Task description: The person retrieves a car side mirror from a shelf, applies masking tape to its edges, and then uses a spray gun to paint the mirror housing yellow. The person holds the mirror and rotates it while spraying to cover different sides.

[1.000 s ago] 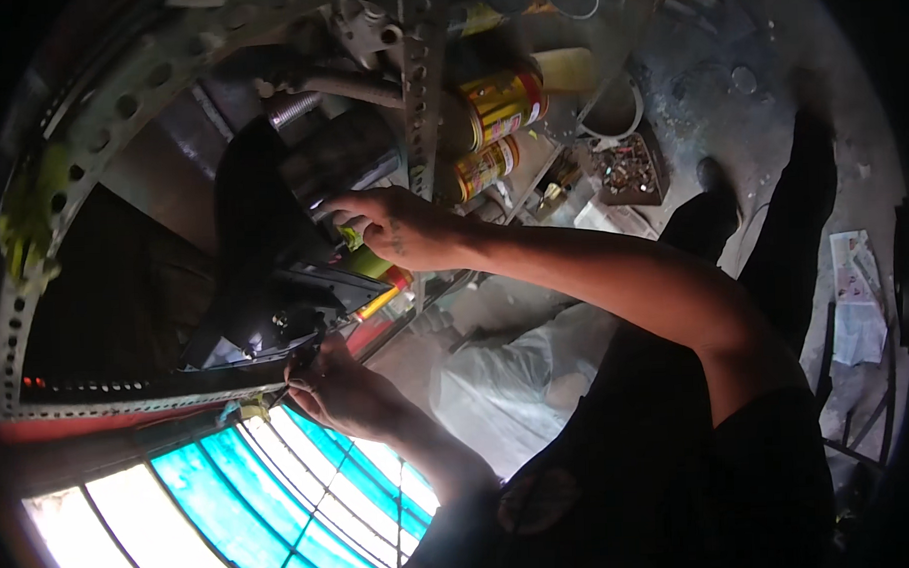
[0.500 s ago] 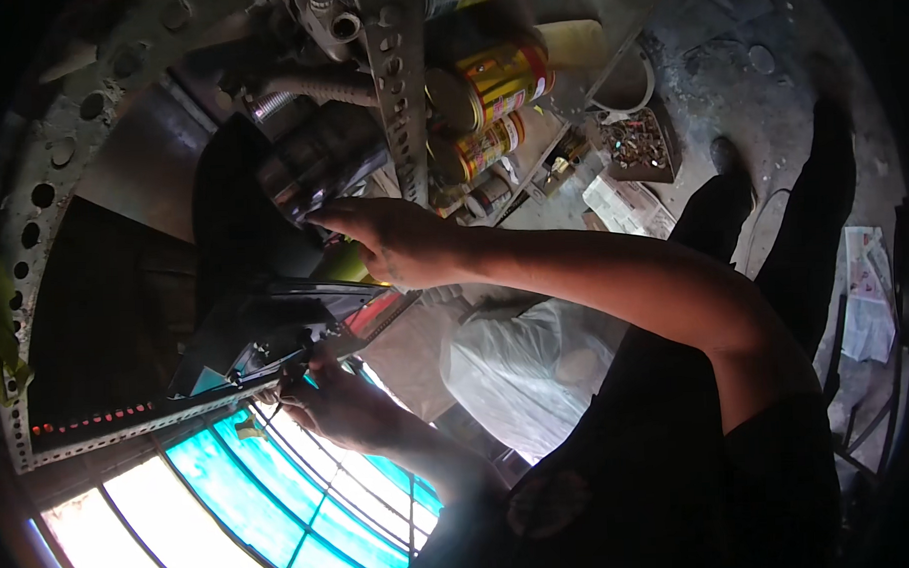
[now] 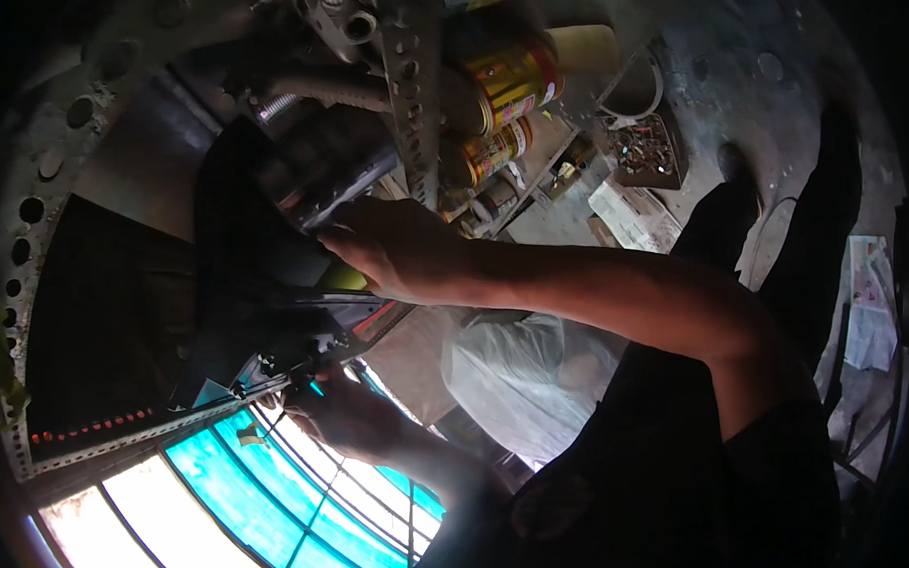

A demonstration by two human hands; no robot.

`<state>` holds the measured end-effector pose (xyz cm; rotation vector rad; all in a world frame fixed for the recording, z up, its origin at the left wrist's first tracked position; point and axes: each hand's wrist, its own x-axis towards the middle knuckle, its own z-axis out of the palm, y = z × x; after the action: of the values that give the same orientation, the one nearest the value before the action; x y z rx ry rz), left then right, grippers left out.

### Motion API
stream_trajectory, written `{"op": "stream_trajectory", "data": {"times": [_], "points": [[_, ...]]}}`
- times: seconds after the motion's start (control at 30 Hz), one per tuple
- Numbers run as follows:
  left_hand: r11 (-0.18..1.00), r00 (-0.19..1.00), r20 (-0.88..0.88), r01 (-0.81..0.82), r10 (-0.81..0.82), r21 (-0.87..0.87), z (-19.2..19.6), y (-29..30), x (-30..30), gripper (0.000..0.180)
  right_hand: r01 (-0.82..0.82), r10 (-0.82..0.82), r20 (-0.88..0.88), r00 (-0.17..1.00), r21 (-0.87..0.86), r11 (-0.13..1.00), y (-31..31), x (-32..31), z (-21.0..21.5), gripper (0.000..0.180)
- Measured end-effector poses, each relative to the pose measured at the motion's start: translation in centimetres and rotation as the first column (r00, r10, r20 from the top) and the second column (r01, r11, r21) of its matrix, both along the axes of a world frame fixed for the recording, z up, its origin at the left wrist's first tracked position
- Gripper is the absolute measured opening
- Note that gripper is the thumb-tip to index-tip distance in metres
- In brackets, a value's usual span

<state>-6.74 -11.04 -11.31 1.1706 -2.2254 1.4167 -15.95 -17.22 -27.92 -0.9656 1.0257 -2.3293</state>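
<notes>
**Two hands working a joint on a perforated metal rack**

Nearest, low in the view, the left hand (image 3: 351, 423) reaches up to the underside of a perforated metal rail (image 3: 129, 436). Its fingers (image 3: 303, 394) are bunched tight at the rail's right end, just where a small fitting (image 3: 267, 369) sits. What they pinch is too small and too shadowed to make out.

Just beyond and above, the right hand (image 3: 403, 251) comes in from the right over the same joint. It is palm down, with the fingers wrapped around a yellow-green-handled tool (image 3: 342, 279). The tool's dark shaft points left along the rail toward a black panel (image 3: 125, 316). Its tip is hidden.

As a judgement, this looks like work on a fastener at the rail's end, one hand bracing below while the other drives from above. A next move would call for the tool tip to stay seated and the lower fingers to hold firm against turning.

Below the rail lies a blue-and-white striped sheet (image 3: 232, 502), and a white plastic bag (image 3: 523, 372) sits to the right. Farther off, an upright perforated post (image 3: 413, 105) stands with gold cans (image 3: 512, 77) beside it. A tray of small parts (image 3: 645, 147) lies far right.
</notes>
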Motion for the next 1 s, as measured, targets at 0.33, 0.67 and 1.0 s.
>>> {"op": "stream_trajectory", "data": {"times": [0.33,0.67,1.0], "points": [[0.996,0.996,0.089,0.008,-0.016,0.086,0.7,-0.6,1.4,0.024,0.563,-0.547,-0.136,0.826,0.204,0.801,-3.3,-4.1,1.5,0.037],[0.997,0.997,0.050,-0.068,0.067,0.020,-0.1,-0.5,0.6,0.023,0.560,-0.509,-0.242,0.826,0.258,0.787,-5.4,-4.8,1.4,0.036],[0.990,0.965,-0.237,-0.086,0.110,0.110,-1.0,-0.7,-1.0,0.037,0.610,-0.574,-0.208,0.792,0.244,0.754,-6.0,-4.0,1.4,0.038]]}}
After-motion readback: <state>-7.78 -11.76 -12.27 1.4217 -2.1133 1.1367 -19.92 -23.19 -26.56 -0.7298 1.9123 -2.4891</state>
